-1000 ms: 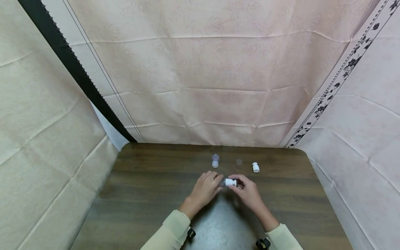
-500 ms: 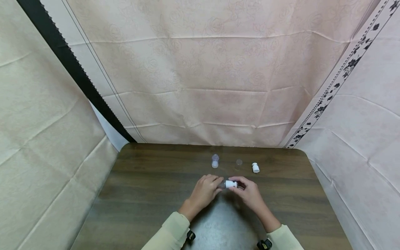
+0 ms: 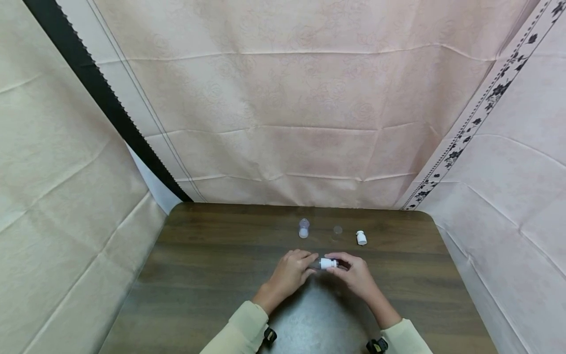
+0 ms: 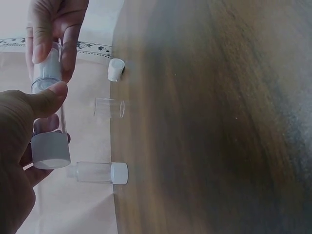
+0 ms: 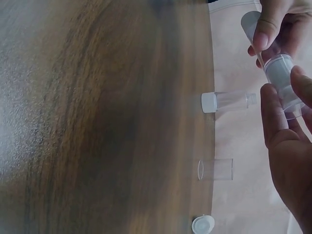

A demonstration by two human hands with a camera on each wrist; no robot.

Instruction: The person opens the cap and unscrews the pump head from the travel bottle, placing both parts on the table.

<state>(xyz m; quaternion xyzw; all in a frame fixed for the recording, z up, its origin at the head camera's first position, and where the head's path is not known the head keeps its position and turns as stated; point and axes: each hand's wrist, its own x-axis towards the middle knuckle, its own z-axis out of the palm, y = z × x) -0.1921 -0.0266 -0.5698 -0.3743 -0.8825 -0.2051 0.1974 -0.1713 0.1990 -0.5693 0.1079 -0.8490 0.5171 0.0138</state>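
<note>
- both hands are clamped on the work: from the head view, left hand [image 3: 288,274] and right hand [image 3: 355,276] face each other above the tabletop [image 3: 212,250], with the clear bottle [image 3: 315,264] and white sleeve [image 3: 328,263] between them, on one long axis running hand to hand, close to level.
- same view: the white sleeve lies nearer the right hand, pinched by its thumb and fingers; the bottle is the left hand's. beyond them stand a spare bottle [image 3: 303,228], a clear cup [image 3: 337,230] and a small white cap [image 3: 361,238], all apart from both hands.
- left wrist view: the left hand curls round the clear body, thumb across it, white base [image 4: 50,152] at the far end from the right hand. the two parts line up end to end; whether joined or only meeting, i cannot tell.
- right wrist view: the axis slants from the white base down to the right hand's grip; that alignment seems the relation to mind.
</note>
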